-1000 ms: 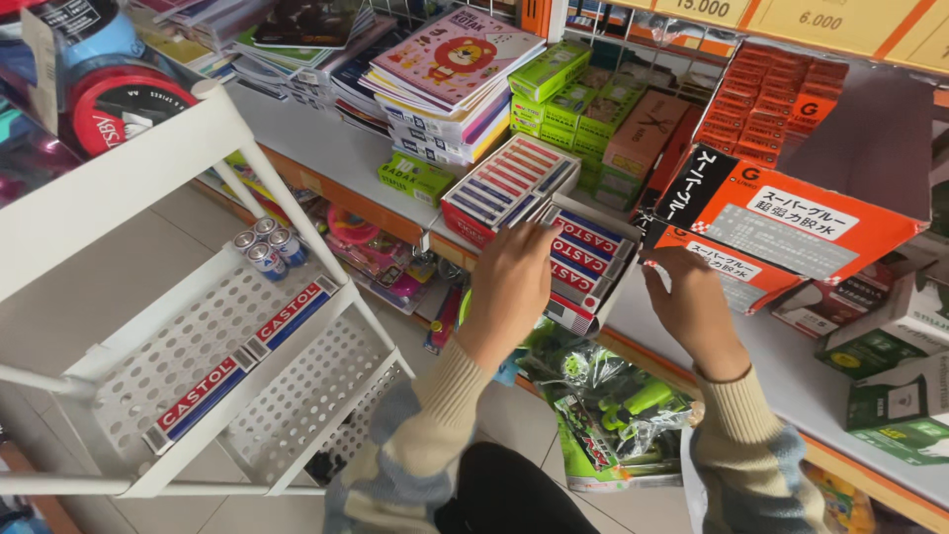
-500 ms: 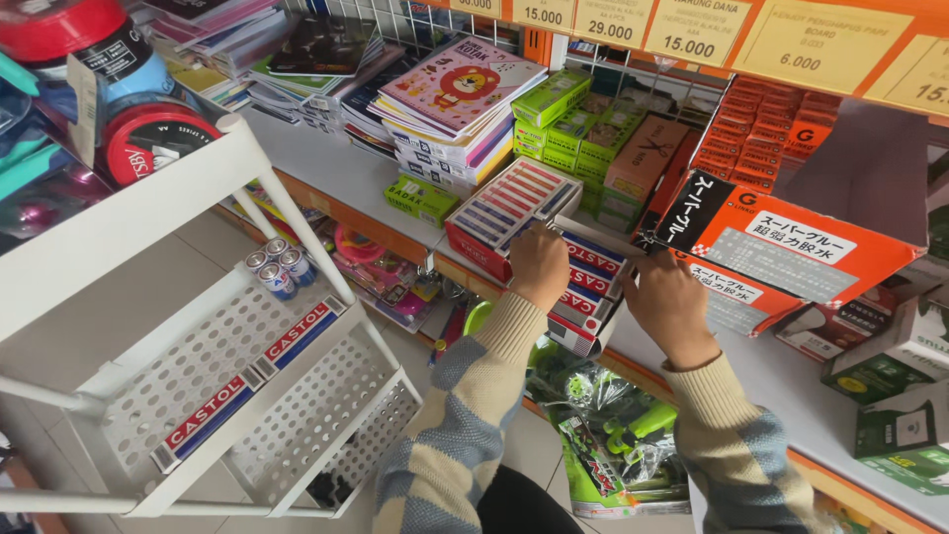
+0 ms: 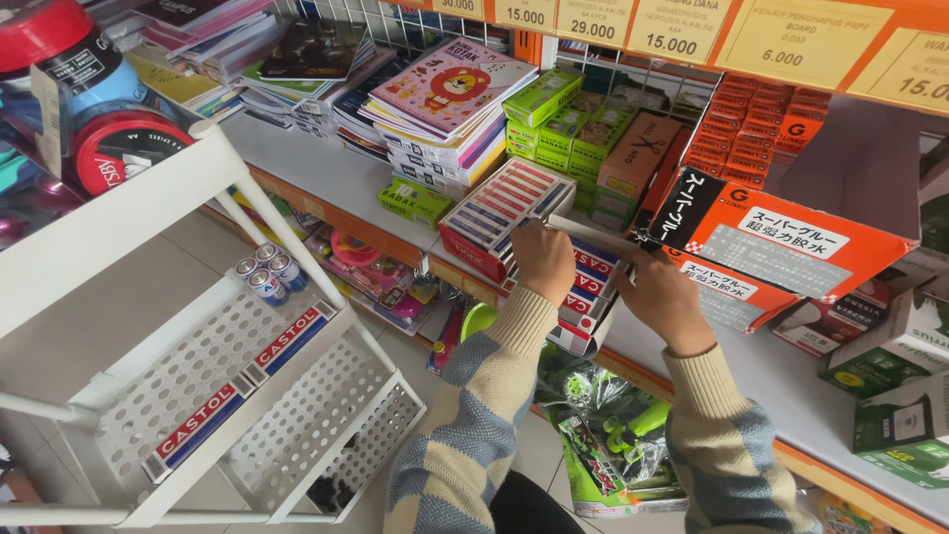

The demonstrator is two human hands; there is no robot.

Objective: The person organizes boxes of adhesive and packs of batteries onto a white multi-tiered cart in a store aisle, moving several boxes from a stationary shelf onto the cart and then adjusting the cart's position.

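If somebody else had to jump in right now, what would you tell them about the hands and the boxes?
Left hand: gripping the near end of a flat white cardboard flap over the open red-and-blue tube display box.
Right hand: pinching the same flap's far end, beside the big orange glue carton.
A second display box of tubes sits just left on the grey shelf.
White perforated trolley at left holds two long red-and-blue tubes and small cans.
Done: box on shelf. Left: flap not yet settled.

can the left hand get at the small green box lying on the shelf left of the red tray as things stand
Probably yes. The left hand is at the red display tray, and the small green box lies just beyond it on the open grey shelf, with nothing covering it.
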